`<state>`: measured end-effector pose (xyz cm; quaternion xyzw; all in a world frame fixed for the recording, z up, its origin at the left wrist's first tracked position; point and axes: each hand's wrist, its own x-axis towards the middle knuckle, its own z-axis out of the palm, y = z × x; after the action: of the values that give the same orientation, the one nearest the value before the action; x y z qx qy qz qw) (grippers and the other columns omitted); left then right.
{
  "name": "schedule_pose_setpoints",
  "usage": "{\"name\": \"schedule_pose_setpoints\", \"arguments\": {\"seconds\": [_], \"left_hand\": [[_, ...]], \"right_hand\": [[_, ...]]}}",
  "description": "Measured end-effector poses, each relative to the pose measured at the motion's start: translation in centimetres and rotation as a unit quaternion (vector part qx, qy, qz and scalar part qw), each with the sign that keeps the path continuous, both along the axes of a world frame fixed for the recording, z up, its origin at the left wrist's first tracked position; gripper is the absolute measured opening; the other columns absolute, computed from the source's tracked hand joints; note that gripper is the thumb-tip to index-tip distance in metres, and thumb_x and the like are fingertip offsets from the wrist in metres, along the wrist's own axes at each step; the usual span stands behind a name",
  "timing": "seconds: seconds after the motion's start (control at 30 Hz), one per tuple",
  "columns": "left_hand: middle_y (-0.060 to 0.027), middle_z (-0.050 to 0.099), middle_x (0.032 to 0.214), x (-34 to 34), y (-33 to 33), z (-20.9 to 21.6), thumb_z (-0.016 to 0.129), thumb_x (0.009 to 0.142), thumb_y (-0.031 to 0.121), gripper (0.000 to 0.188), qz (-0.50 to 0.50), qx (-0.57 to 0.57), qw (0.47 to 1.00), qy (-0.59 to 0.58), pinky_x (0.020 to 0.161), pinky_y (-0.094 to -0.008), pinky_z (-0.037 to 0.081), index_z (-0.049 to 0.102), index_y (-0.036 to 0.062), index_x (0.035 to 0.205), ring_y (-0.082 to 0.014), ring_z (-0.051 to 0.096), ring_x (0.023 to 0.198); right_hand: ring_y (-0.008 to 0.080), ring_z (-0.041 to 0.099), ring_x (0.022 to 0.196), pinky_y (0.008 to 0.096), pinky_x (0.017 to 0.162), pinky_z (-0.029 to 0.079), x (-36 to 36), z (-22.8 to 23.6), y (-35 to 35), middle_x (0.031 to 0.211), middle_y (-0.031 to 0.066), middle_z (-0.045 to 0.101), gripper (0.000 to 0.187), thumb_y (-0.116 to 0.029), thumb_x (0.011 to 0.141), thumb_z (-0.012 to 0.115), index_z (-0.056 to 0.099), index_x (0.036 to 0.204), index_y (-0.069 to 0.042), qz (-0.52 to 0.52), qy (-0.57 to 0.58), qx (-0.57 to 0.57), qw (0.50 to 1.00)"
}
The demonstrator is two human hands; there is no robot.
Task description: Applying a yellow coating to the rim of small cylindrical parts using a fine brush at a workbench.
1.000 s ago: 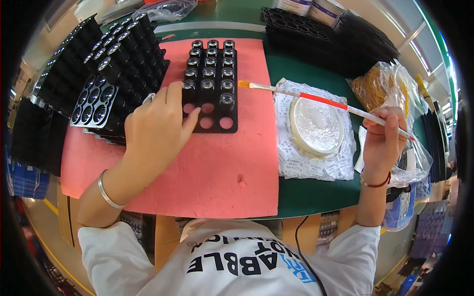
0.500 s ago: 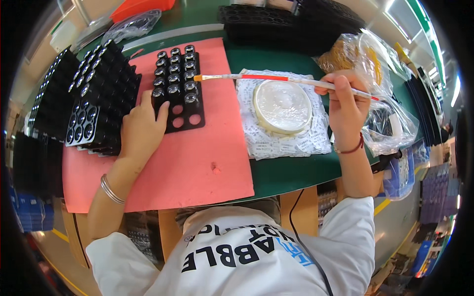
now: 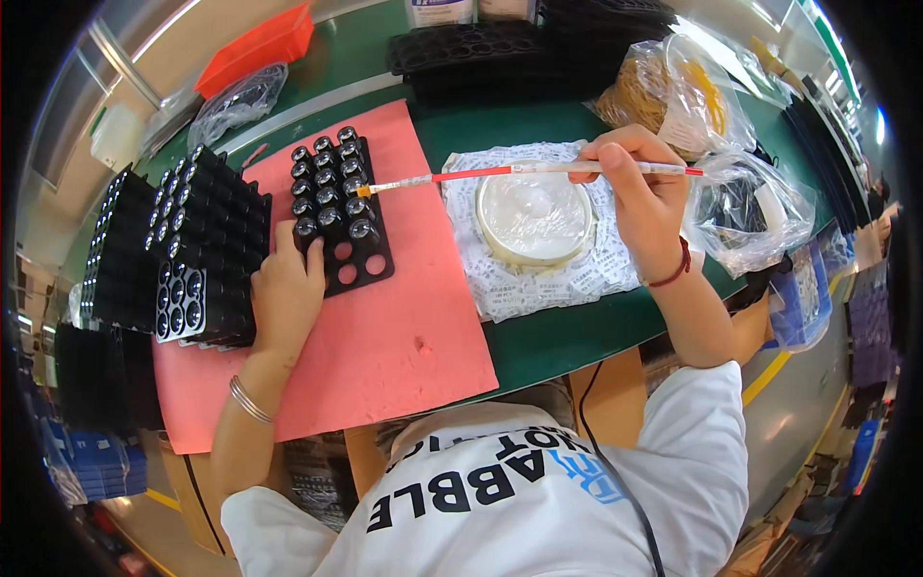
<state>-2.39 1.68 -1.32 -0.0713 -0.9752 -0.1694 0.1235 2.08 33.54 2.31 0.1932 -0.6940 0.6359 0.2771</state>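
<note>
In my right hand (image 3: 639, 197) is a slim paintbrush (image 3: 471, 174) with a red and white handle, gripped between thumb and fingers. It lies nearly level, and its yellowish bristles appear over the right column of black cylinders (image 3: 327, 195) with shiny, glassy tops. Whether the bristles touch one, I cannot tell. These cylinders stand in rows in a black tray (image 3: 361, 275), which has several bare holes at its near end. My left hand (image 3: 288, 293) closes thumb and forefinger around the near-left cylinder (image 3: 305, 229). Under the brush handle sits a round, film-covered dish (image 3: 535, 213) on printed white paper (image 3: 519, 298).
A pink mat (image 3: 413, 385) lies beneath the tray. Stacked filled black trays (image 3: 216, 250) stand to the left. Farther back are an orange bin (image 3: 255, 48) and more black trays (image 3: 471, 53). Clear plastic bags (image 3: 750, 207) crowd the right side.
The whole view has shifted and tilted. The brush's bristles have moved left, from beside the tray's right edge to over its right column. My left hand keeps its place at the near-left cylinder.
</note>
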Motion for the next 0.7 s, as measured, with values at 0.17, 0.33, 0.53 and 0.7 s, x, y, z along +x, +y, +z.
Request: {"name": "schedule_pose_setpoints", "arguments": {"seconds": [0.17, 0.33, 0.53, 0.7], "left_hand": [[-0.0208, 0.057, 0.069, 0.12, 0.22, 0.24, 0.048, 0.081, 0.022, 0.022, -0.002, 0.007, 1.000, -0.011, 0.057, -0.0470, 0.042, 0.042, 0.0066, 0.096, -0.0405, 0.054, 0.066], [-0.0201, 0.057, 0.067, 0.08, -0.10, 0.19, 0.048, 0.081, 0.021, 0.023, -0.004, 0.016, 1.000, -0.014, 0.056, -0.0467, 0.042, 0.041, 0.0063, 0.098, -0.0402, 0.054, 0.065], [-0.0190, 0.058, 0.072, 0.16, -0.22, 0.86, 0.048, 0.081, 0.022, 0.026, 0.004, 0.027, 0.999, -0.031, 0.059, -0.0473, 0.042, 0.041, 0.0061, 0.101, -0.0399, 0.055, 0.069], [-0.0213, 0.058, 0.073, 0.20, 0.06, 0.83, 0.046, 0.082, 0.024, 0.029, 0.010, 0.028, 0.999, -0.045, 0.061, -0.0475, 0.041, 0.040, 0.0052, 0.103, -0.0404, 0.055, 0.069]], "right_hand": [[0.0074, 0.057, 0.068, 0.0163, 0.057, 0.042, -0.50, -0.04, 0.17, 0.073, 0.0049, 0.060, 0.010, -0.010, 0.079, 0.056, 0.059, 0.080, 0.000, -0.005, 0.017, -0.016, 1.000], [0.0071, 0.058, 0.068, 0.0158, 0.056, 0.042, -0.55, -0.45, -0.38, 0.073, 0.0048, 0.060, 0.009, -0.009, 0.079, 0.056, 0.058, 0.080, 0.000, -0.001, -0.017, -0.022, 1.000], [0.0088, 0.058, 0.068, 0.0172, 0.057, 0.043, -1.06, -0.61, -0.73, 0.073, 0.0056, 0.060, 0.010, -0.008, 0.079, 0.056, 0.058, 0.081, 0.001, -0.010, -0.016, -0.033, 0.999], [0.0088, 0.057, 0.067, 0.0183, 0.059, 0.043, -0.58, -0.22, -0.26, 0.073, 0.0048, 0.058, 0.009, -0.007, 0.079, 0.055, 0.057, 0.080, 0.002, -0.021, -0.013, -0.048, 0.999]]}}
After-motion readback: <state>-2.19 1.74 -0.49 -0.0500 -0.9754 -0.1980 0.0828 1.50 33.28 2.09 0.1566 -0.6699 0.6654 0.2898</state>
